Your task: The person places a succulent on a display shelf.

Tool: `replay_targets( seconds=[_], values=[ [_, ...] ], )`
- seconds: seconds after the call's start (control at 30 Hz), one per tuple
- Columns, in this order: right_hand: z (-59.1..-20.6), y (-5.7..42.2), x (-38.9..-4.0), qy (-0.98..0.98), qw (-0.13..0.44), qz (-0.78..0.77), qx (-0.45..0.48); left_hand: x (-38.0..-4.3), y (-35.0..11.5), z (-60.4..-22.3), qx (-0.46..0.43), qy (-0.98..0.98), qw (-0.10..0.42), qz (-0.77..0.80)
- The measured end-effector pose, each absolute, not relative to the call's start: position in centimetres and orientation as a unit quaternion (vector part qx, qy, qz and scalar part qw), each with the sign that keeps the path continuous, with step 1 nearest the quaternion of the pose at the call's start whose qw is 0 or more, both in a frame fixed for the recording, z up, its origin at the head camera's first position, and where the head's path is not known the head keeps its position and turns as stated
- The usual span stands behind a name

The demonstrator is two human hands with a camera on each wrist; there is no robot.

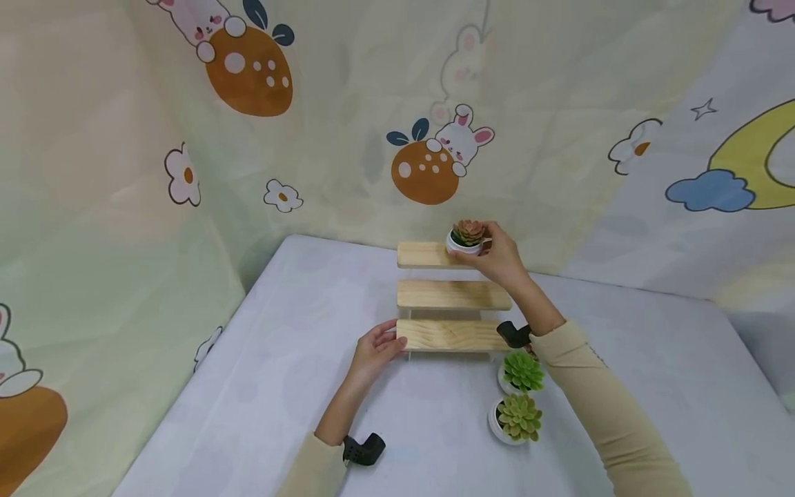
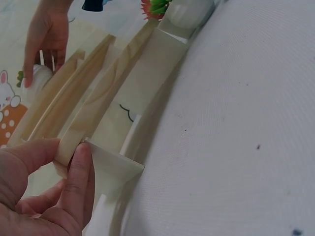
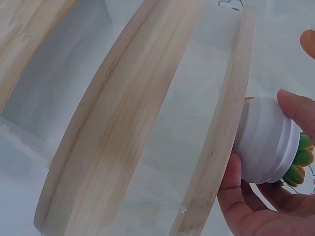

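A three-step wooden stand has its top board [image 1: 425,254] at the back, a middle board [image 1: 453,295] and a lowest board [image 1: 450,335] in front. My left hand [image 1: 375,351] pinches the lowest board's left end between thumb and fingers, as the left wrist view confirms. At the top board, my right hand [image 1: 499,257] grips a small white pot with a reddish succulent [image 1: 468,232]. Thumb and fingers wrap the white pot [image 3: 263,140], whose base is right at the top board's edge in the right wrist view. Clear supports show beneath the boards.
Right of the stand's front stand two potted green succulents, one bright green [image 1: 523,371] and one yellowish green [image 1: 519,417]. A reddish plant [image 2: 150,9] is mostly hidden behind my right wrist in the head view. A printed curtain [image 1: 348,138] rises behind the white table [image 1: 298,310].
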State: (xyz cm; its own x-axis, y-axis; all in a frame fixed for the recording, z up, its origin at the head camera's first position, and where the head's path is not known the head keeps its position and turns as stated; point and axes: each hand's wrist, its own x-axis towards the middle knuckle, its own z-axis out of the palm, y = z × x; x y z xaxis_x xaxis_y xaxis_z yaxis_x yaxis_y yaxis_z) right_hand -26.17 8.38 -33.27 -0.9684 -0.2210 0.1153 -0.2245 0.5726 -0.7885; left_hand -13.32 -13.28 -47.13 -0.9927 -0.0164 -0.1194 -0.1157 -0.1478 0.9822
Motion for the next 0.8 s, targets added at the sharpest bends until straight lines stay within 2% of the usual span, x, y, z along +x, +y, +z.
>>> replay_targets(
  seconds=[0.8],
  values=[
    [-33.3,9.9,-24.5,-0.864,-0.001,0.487,0.125,-13.1,-13.3,-46.8,-0.051,0.651,0.042,0.756]
  ],
)
